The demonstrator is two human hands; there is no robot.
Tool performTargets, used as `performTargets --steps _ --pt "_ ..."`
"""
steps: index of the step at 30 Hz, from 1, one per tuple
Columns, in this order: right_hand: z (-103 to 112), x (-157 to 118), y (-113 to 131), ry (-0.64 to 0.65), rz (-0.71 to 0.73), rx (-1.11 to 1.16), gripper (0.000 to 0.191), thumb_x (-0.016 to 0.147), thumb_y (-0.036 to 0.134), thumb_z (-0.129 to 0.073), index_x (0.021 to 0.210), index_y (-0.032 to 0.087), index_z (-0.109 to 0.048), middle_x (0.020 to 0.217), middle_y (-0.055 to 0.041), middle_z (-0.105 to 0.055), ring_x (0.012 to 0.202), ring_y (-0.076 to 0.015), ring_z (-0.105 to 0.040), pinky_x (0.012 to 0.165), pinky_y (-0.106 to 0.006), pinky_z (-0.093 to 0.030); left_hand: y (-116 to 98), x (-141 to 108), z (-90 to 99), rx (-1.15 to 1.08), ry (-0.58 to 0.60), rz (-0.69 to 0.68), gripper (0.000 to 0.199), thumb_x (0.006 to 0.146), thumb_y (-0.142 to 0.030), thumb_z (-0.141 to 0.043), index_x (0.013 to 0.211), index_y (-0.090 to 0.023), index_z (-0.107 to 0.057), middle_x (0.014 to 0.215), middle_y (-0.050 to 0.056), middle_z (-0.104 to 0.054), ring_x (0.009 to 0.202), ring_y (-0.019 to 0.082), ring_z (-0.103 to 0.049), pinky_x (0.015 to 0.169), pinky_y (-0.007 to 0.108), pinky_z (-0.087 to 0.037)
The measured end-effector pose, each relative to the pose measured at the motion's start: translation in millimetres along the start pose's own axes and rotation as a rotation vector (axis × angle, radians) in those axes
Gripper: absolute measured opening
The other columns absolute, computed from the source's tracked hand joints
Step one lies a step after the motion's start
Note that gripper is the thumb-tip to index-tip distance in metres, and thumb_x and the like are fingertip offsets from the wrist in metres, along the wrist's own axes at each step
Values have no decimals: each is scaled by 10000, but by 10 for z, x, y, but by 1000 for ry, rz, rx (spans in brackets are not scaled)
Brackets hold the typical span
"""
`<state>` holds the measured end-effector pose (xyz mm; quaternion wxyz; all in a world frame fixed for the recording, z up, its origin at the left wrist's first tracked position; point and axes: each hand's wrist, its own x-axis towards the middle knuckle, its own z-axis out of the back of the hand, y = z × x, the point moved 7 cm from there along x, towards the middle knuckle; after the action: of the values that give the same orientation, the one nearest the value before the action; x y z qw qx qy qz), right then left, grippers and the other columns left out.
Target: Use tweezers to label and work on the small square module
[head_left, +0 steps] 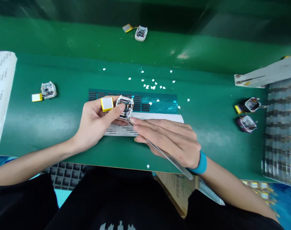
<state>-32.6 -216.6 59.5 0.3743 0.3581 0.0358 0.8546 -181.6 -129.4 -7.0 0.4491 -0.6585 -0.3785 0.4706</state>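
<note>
My left hand (97, 119) clamps the white module (125, 106). My right hand (169, 137) pinches tweezers (160, 150), tips touching its near edge

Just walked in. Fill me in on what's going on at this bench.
A person sits at a green bench. The left hand holds a small white open casing, electronics showing, with a yellow-edged battery beside it. The right hand holds metal tweezers, tips at the casing's lower edge. Under the hands lie a sheet of black strips and a white label strip. More casings sit left, at the back and right.
</note>
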Motion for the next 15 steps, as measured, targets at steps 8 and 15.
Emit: performTargets --steps 8,15 --pt "-17 -12 -138 -134 -137 166 193 959 103 -710 1151 113 -720 1042 -112 -830 974 -188 -809 882 -287 -700 -46 -10 -42 59 69 -58 235 772 -301 -869 873 -186 -691 748 -10 -729 537 174 -713 551 309 -674" --pt "-19 -29 -94 -71 -135 139 214 950 51 -691 1129 160 -736 1069 -91 -828 989 -203 -809 867 -313 -713 -56 -28 -56 113 53 -63 260 753 -197 -819 713 -201 -562 600 -54 -631 442 141 -634 489 289 -650"
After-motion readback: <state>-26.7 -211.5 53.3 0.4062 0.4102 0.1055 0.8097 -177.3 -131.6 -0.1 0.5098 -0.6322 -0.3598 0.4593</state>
